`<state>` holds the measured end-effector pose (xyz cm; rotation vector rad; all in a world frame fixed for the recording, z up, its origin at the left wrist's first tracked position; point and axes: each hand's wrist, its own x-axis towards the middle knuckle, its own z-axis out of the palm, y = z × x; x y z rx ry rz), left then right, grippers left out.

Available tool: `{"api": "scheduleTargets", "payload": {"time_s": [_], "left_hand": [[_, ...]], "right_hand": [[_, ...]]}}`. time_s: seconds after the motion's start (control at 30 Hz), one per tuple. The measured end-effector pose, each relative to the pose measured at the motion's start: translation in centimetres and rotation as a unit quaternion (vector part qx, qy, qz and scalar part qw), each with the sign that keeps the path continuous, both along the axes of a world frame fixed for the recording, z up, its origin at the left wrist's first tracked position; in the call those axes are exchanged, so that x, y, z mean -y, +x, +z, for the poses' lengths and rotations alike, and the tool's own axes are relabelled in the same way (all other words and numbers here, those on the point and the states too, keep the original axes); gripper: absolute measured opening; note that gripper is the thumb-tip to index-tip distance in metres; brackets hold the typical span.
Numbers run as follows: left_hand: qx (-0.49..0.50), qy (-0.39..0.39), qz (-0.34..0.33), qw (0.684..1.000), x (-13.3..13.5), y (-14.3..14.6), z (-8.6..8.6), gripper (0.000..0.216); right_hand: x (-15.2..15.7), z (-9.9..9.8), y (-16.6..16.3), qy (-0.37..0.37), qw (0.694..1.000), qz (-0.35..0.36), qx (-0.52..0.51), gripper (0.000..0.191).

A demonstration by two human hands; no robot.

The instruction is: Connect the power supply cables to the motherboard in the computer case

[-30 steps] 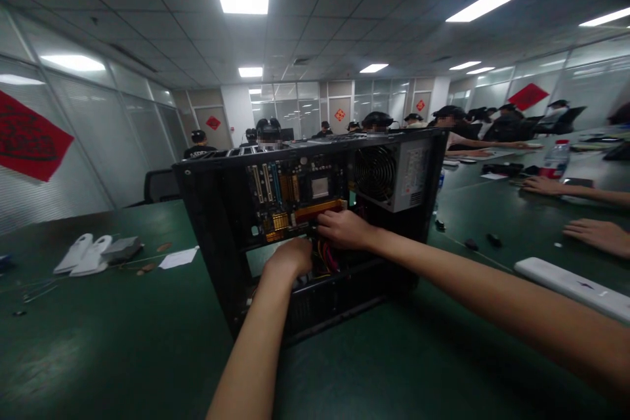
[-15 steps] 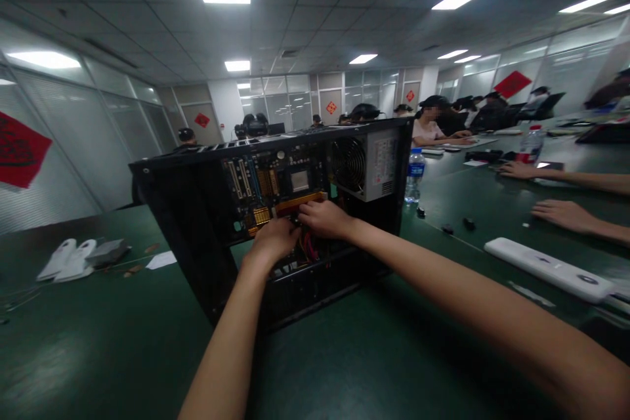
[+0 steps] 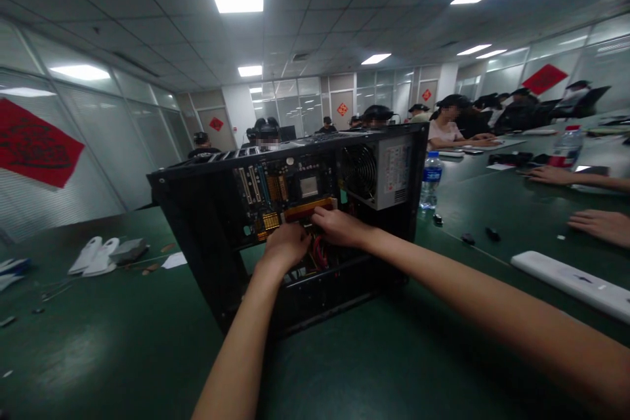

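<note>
An open black computer case (image 3: 197, 256) stands on the table in front of me. Inside it a motherboard (image 3: 288, 174) faces me, with a square chip (image 3: 310, 186) and orange-red memory slots (image 3: 311, 209). My left hand (image 3: 286, 246) reaches in just below the slots, fingers curled down and their tips hidden. Beside it, at the right end of the slots, my right hand (image 3: 342, 226) has its thumb and fingers pressed together. Whatever either hand grips is too small or covered. Red and dark cables (image 3: 319, 254) hang between and below the hands. A grey power supply (image 3: 394, 174) fills the upper right corner.
On the green table (image 3: 113, 341), white slippers (image 3: 101, 256) and a grey block (image 3: 128, 251) lie left. To the right stand a water bottle (image 3: 431, 180) and a white power strip (image 3: 566, 282). Another person's hands (image 3: 551, 174) rest at far right; several people sit behind.
The view has shifted, so the scene sits further right and slightly lower. Both hands stay in the case by the memory slots, with only slight finger movement.
</note>
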<state>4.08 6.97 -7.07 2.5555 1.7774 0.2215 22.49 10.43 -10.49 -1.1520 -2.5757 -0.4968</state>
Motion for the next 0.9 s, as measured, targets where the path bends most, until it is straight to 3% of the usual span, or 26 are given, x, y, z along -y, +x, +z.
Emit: {"api": "scheduleTargets", "payload": {"time_s": [0.17, 0.6, 0.77, 0.9], "left_hand": [[0.013, 0.001, -0.001, 1.0, 0.0, -0.2, -0.2, 0.034], [0.045, 0.042, 0.011, 0.998, -0.2, -0.9, -0.5, 0.031], [0.037, 0.053, 0.022, 0.998, -0.2, -0.6, -0.2, 0.03], [0.026, 0.047, 0.021, 0.998, -0.6, -0.2, -0.6, 0.03]], "right_hand": [[0.0, 0.3, -0.5, -0.011, 1.0, -0.02, 0.008, 0.021], [-0.4, -0.1, -0.4, -0.014, 1.0, 0.009, -0.024, 0.024], [0.1, -0.4, 0.6, -0.037, 0.991, 0.039, -0.123, 0.026], [-0.1, -0.3, 1.0, -0.05, 0.983, 0.009, -0.176, 0.02]]}}
